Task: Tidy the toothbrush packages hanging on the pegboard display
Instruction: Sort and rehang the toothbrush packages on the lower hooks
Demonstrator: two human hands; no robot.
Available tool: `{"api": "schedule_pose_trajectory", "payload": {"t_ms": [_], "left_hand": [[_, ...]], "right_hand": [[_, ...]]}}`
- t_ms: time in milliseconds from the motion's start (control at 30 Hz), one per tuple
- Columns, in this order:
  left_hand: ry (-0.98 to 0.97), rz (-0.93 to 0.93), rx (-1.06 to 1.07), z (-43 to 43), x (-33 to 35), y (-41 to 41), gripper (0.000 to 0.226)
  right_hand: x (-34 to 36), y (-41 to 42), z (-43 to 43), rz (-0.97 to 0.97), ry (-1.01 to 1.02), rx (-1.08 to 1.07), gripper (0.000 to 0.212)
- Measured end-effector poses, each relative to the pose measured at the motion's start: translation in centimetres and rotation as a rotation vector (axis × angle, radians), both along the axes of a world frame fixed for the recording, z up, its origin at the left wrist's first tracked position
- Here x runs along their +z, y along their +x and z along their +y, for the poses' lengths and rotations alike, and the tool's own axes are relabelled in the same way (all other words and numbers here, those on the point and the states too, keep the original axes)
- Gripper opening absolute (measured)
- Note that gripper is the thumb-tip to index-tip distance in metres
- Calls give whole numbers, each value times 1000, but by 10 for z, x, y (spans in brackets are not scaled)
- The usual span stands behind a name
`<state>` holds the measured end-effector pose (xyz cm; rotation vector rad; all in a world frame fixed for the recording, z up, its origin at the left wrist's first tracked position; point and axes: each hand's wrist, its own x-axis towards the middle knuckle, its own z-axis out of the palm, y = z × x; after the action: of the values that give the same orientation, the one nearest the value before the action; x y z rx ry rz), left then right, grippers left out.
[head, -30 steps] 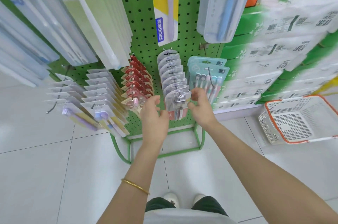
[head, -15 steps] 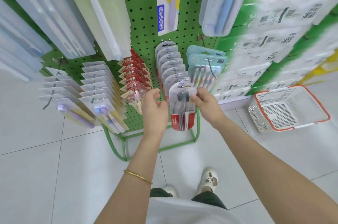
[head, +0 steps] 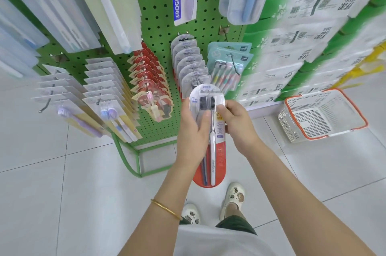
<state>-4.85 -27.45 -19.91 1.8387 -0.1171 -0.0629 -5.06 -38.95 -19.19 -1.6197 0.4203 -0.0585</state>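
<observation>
"How far along is she, do you reckon?"

"Somewhere in the middle, I'd say. The rows on the green pegboard mostly hang in neat overlapping files: the white cards on the left, the red scalloped ones, the grey round-topped ones. But one toothbrush package looks to be off its peg and in her hands, just in front of that grey row."

"Both hands on it?"

"Yes. Her left hand is wrapped around the pack, with the thumb laid across the front and the fingers behind. Her right hand pinches the right edge near the brush heads. Neither hand is free."

"So what's left?"

"That pack has to go back on a hook, I'd guess. The teal packs beside the grey ones sit a little askew, and their wire hook sticks out in front."

"What's the pack like?"

"A clear, glossy blister over stiff card, rounded at both ends — pale at the top, red at the bottom. There are two slim brushes inside with dark bristles, one handle white and one dark. It's light and rigid, probably slippery. The pegboard is perforated and painted, and a white mesh basket with an orange rim sits on the tiled floor."
</observation>
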Motion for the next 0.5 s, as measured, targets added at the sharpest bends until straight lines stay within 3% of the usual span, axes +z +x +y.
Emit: {"api": "schedule_pose_trajectory", "payload": {"t_ms": [33,167,400,500], "left_hand": [[34,-21,-20,-1,-1,-4,55],[129,-17,-138,-3,1,-16,86],[271,-67,-423,6,15,-29,106],[434,-104,-494,10,21,-39,103]], "right_hand": [[0,-4,1,-31,34,-43,17],[6,-17,2,-102,139,-208,27],[23,-13,-16,-160,357,-427,23],[30,-10,-24,-193,373,-456,28]]}}
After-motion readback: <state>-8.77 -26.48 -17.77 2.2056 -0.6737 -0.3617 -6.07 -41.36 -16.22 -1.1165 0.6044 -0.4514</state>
